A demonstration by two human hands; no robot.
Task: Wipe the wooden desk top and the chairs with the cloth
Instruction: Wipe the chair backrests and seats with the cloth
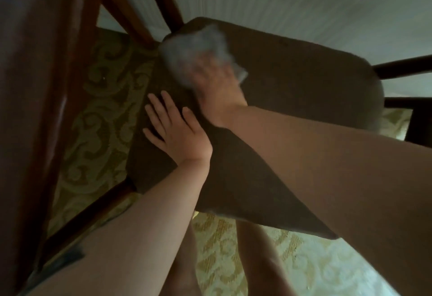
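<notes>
A chair with a dark brown padded seat (292, 78) fills the middle of the view, seen from above. My right hand (217, 85) presses a grey cloth (194, 47) onto the far left corner of the seat; both are blurred by motion. My left hand (175, 129) lies flat on the seat's near left part, fingers straight and spread, holding nothing. The desk top is not in view.
A dark red-brown wooden upright (39, 85) stands along the left edge. Wooden chair rails (161, 1) run at the top, and dark rungs (402, 66) at the right. Patterned yellow-green carpet (100, 99) lies below, and my bare legs (254, 260) show at the bottom.
</notes>
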